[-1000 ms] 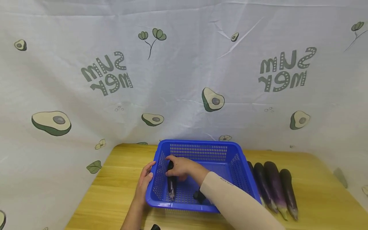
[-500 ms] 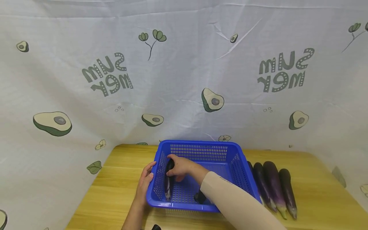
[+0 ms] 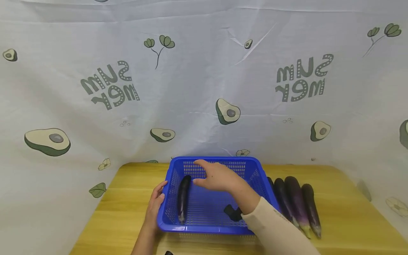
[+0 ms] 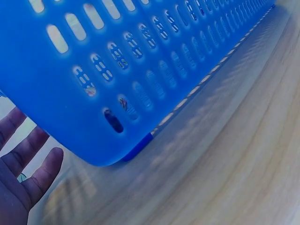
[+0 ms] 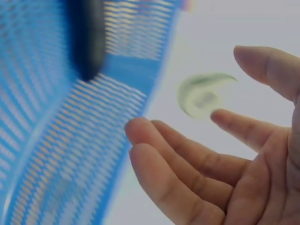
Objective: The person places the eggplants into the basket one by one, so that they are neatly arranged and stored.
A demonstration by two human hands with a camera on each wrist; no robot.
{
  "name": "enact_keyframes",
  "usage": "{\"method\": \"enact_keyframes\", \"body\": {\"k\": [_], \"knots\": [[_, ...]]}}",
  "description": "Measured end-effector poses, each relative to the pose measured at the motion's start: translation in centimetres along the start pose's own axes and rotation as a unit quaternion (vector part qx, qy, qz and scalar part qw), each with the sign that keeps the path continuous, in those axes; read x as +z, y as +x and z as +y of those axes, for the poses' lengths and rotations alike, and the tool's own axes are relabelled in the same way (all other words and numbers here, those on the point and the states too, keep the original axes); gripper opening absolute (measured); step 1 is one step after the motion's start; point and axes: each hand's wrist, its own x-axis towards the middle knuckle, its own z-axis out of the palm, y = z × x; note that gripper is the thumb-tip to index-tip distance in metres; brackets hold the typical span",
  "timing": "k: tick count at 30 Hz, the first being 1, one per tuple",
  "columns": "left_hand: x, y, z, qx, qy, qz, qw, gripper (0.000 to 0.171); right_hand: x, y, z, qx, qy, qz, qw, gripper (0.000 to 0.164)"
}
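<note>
A dark eggplant (image 3: 183, 199) lies lengthwise along the left side inside the blue plastic basket (image 3: 223, 229). My right hand (image 3: 220, 176) is above the basket, its fingers spread and holding nothing. In the right wrist view the right hand (image 5: 234, 159) shows loosely bent fingers beside the basket wall (image 5: 61, 159), with the eggplant (image 5: 88, 37) blurred at the top. On the basket's left side, my left hand (image 3: 154, 207) rests its fingertips at the rim. The left wrist view shows that hand (image 4: 23, 173) with extended fingers next to the basket's corner.
Several eggplants (image 3: 297, 202) lie side by side on the wooden table (image 3: 124, 212), right of the basket. A white curtain (image 3: 191, 88) with avocado prints hangs behind the table. A black device (image 3: 234, 212) shows under the right wrist.
My right hand has let go of the eggplant, which now lies farther left in the basket, and has risen away to the right. The left hand stays at the rim.
</note>
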Motion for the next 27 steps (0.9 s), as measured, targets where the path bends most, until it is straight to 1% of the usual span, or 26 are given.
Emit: {"method": "enact_keyframes", "body": {"k": [3,5,7,10,13,16,20,22,24,25,27], "knots": [[-0.4,-0.1,0.2,-0.001,0.01,0.007,0.9999,0.05,-2.0,-2.7,1.1,0.004,0.044,0.028,0.999,0.062],[-0.6,-0.2,0.3,-0.001,0.017,0.008,0.9998,0.051,-3.0,-4.6,2.4,0.008,0.066,0.056,0.996,0.061],[-0.8,-0.2,0.2,0.001,0.024,0.014,0.9996,0.05,-3.9,-6.6,4.0,0.025,0.08,0.085,0.993,0.061],[-0.8,-0.4,0.0,0.001,0.023,0.02,0.9995,0.05,-4.7,-9.5,6.7,0.055,0.09,0.133,0.985,0.063],[-0.8,-0.5,-0.2,0.005,0.014,0.02,0.9997,0.049,-5.0,-11.9,9.6,0.09,0.093,0.178,0.975,0.063],[-0.7,-0.5,-0.3,0.006,0.007,0.014,0.9999,0.048,-5.2,-13.9,13.0,0.119,0.101,0.201,0.967,0.063],[-0.5,-0.3,-0.3,0.007,0.006,0.01,0.9999,0.049,-5.9,-15.6,18.2,0.155,0.126,0.208,0.957,0.067],[-0.5,-0.2,-0.3,0.008,0.003,0.006,0.9999,0.049,-6.1,-16.3,20.7,0.181,0.141,0.198,0.953,0.071],[-0.4,-0.1,-0.2,0.009,0.0,0.002,1.0,0.049,-6.2,-16.8,22.9,0.214,0.151,0.173,0.95,0.078],[-0.4,-0.1,-0.2,0.008,0.0,0.0,1.0,0.049,-6.1,-17.0,23.8,0.233,0.148,0.153,0.949,0.081],[-0.3,-0.1,-0.2,0.008,-0.001,-0.002,1.0,0.049,-5.7,-17.3,25.5,0.258,0.144,0.111,0.949,0.085]]}}
